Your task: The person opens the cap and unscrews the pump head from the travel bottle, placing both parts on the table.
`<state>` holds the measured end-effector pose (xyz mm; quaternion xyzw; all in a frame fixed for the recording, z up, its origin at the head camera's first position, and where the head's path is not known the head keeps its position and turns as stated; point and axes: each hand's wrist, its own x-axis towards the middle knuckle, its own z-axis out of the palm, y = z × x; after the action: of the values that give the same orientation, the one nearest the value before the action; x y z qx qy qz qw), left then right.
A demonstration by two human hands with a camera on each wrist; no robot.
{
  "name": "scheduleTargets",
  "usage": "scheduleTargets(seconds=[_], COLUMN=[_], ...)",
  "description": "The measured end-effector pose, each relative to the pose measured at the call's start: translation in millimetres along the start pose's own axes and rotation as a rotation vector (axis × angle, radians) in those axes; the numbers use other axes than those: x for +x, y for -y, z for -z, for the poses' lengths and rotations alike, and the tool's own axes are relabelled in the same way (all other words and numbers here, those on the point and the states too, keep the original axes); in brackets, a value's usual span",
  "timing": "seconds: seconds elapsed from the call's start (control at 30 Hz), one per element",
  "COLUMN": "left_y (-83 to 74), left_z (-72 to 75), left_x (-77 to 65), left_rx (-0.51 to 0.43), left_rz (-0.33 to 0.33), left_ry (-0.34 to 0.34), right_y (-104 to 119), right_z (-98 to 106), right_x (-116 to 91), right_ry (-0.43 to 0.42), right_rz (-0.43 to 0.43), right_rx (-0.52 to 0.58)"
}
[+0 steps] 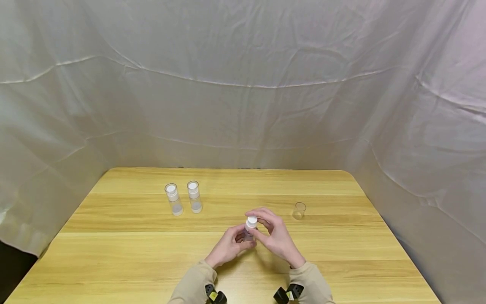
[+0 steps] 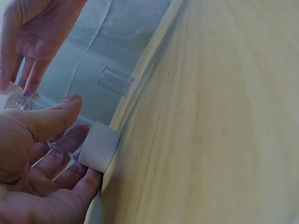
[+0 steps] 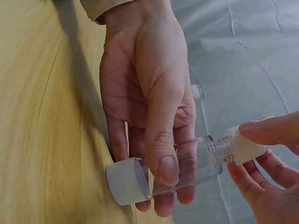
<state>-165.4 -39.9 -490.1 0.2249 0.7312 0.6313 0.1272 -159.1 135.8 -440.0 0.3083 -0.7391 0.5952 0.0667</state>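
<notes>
A clear bottle (image 3: pixel 205 161) with a white base (image 3: pixel 126 182) stands on the table near its front middle. My left hand (image 1: pixel 229 245) grips the bottle's body low down, the thumb across its side. At the top, my right hand (image 1: pixel 278 236) pinches a white pump top (image 3: pixel 245 145) between thumb and fingers. Some clear screw thread (image 3: pixel 227 150) shows between the pump top and the bottle's shoulder in the right wrist view. Right of the hands stands a clear cylindrical overcap (image 1: pixel 299 211), apart from the bottle.
Two similar bottles, one (image 1: pixel 174 200) beside the other (image 1: pixel 195 197), stand upright at the back left with white tops under clear overcaps. The wooden table (image 1: pixel 114 257) is bordered by a grey cloth (image 1: pixel 243 118) behind and on both sides.
</notes>
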Motion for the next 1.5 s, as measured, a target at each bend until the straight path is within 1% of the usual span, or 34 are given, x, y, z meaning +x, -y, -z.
scheduleTargets(seconds=[0.1, 0.17, 0.27, 0.37, 0.47, 0.6, 0.73, 0.9, 1.03, 1.17, 1.23, 1.37, 1.47, 1.5], left_y=[0.0, -1.0, -2.5, -3.3, -3.1, -2.3, -2.2, -3.2, -3.7, -3.8, -3.7, -3.7, -3.8, -3.9], left_z=[0.1, 0.6, 1.0, 0.7, 0.0, -0.4, -0.3, 0.1, 0.2, 0.2, 0.2, 0.1, 0.0, -0.1], left_x=[-0.3, -1.0, -1.7, -2.1, -2.0, -1.8, -2.1, -2.8, -2.9, -2.9, -2.8, -2.6, -2.4, -2.3], left_rx=[-0.001, -0.001, -0.003, -0.002, -0.011, -0.028, -0.030, -0.033, -0.043, -0.044, -0.043, -0.036, -0.034, -0.033], left_rz=[0.006, 0.004, 0.000, -0.004, 0.005, 0.013, 0.013, 0.011, 0.013, 0.015, 0.015, 0.016, 0.013, 0.012], left_ry=[-0.005, -0.008, -0.010, -0.009, -0.010, -0.005, 0.003, 0.017, 0.018, 0.013, 0.012, 0.008, 0.009, 0.009], right_y=[-1, -1, -1, -2, -4, -5, -8, -19, -31, -40, -43, -50, -54, -56], right_z=[2, 3, 5, 5, 6, 7, 7, 8, 9, 11, 12, 14, 18, 19], right_x=[0, 0, 0, 0, 1, 2, 3, 4, 3, 1, -1, -4, -6, -7], right_ry=[-0.015, -0.032, -0.065, -0.102, -0.148, -0.227, -0.311, -0.374, -0.417, -0.453, -0.456, -0.434, -0.409, -0.398], right_rz=[-0.026, -0.066, -0.120, -0.146, -0.184, -0.283, -0.381, -0.482, -0.548, -0.580, -0.587, -0.597, -0.602, -0.591], right_rx=[0.032, 0.063, 0.137, 0.224, 0.268, 0.293, 0.347, 0.385, 0.392, 0.363, 0.330, 0.255, 0.152, 0.101])
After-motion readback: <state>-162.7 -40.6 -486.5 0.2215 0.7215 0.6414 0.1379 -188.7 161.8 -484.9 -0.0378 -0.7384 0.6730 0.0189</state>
